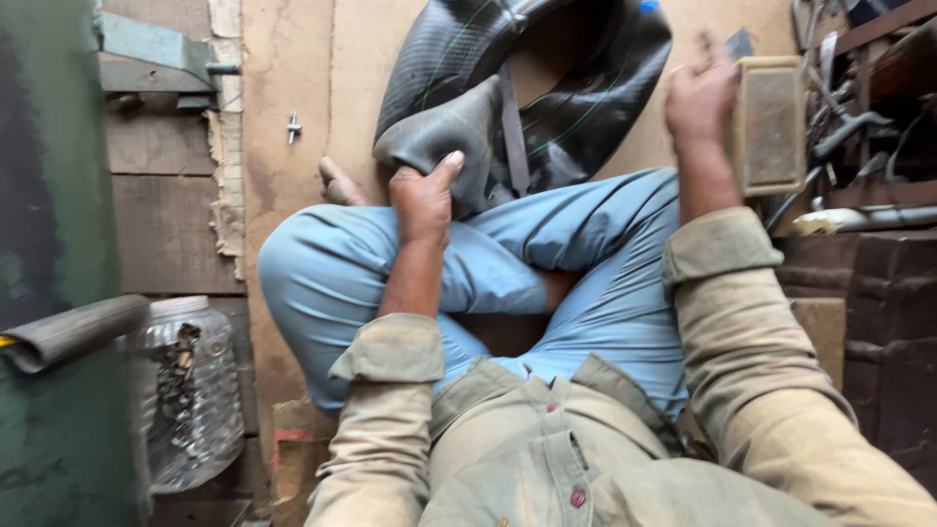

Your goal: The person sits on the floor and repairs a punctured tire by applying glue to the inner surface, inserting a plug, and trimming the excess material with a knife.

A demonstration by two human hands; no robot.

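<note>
I sit cross-legged in light blue trousers on a brown board floor. My left hand [425, 195] grips a folded part of a black rubber inner tube [547, 88] that lies looped in front of my knees. My right hand [698, 98] is raised at the right, its fingers blurred, touching the side of a worn rectangular wooden block [771, 122]. Whether the right hand grips the block is unclear.
A clear plastic jar [190, 390] with small metal parts stands at the lower left beside a green metal surface [49, 244]. A small metal valve piece [292, 127] lies on the floor. Cluttered shelves with tools [859, 127] fill the right.
</note>
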